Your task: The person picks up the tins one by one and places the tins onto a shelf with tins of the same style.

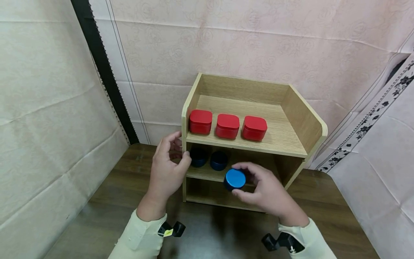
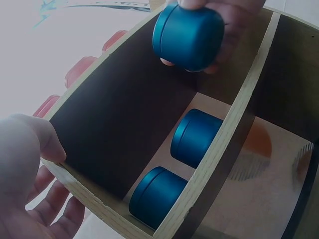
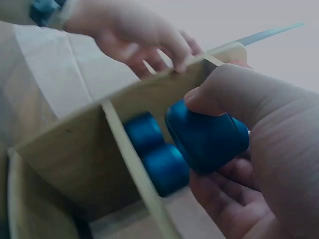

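My right hand (image 1: 263,185) holds a round blue tin (image 1: 235,180) between thumb and fingers, in front of the middle level of a small wooden shelf (image 1: 245,102). On that level, towards the left, two matching blue tins (image 2: 197,138) stand side by side; in the head view they look dark in the shade. At the shelf's left side panel, my left hand (image 1: 168,163) grips the front edge, thumb on the edge and fingers bent along the outside. Three red rounded-square tins (image 1: 228,126) form a row along the front of the top level.
The shelf stands on a dark brown wooden table (image 1: 207,230). Its right side panel (image 1: 304,115) rises beyond the red tins. Below the middle board is a lower compartment (image 1: 213,192). Pale patterned cloth (image 1: 242,43) hangs behind and at both sides.
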Motion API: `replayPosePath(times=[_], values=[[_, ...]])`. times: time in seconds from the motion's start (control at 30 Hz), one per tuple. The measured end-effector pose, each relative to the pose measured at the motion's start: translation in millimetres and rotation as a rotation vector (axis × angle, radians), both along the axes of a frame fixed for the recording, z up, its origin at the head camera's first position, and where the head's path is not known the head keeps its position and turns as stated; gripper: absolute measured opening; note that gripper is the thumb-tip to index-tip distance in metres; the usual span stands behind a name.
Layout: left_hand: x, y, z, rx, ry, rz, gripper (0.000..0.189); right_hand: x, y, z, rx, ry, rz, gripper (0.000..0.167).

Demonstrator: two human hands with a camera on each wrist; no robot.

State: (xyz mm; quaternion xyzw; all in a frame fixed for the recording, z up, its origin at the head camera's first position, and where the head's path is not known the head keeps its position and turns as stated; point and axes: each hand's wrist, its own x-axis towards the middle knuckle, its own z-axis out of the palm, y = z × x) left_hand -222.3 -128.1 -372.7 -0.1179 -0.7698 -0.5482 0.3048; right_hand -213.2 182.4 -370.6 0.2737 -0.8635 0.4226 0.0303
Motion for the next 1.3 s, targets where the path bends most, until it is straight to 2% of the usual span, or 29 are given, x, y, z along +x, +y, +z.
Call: replayPosePath(times=[0.17,0.4,0.63,0.83,1.3], values=[[0.1,0.2,0.0,-0.001,0.002,0.003,0.059,-17.6,10,10.2,0.047,-0.052,-0.051,0.06],[0.5,0.3,0.3,-0.002,-0.004,0.009,0.059,-40.6,15,14.6,0.191,-0.028,-0.169,0.058],[0.4,0.2,0.7,-0.004,-0.009,0.013,0.06,-59.5,20,6.5,0.169,-0.069,-0.166,0.06],[0.2,0.9,0.5,-0.003,-0.008,0.01,0.06,-64.7,23,0.6,0.148,-0.074,-0.147,0.06],[-0.1,1.3,0.6,-0.002,0.001,0.015,0.06,-65.4,23,-2.4,0.149,-0.095,-0.144,0.061]])
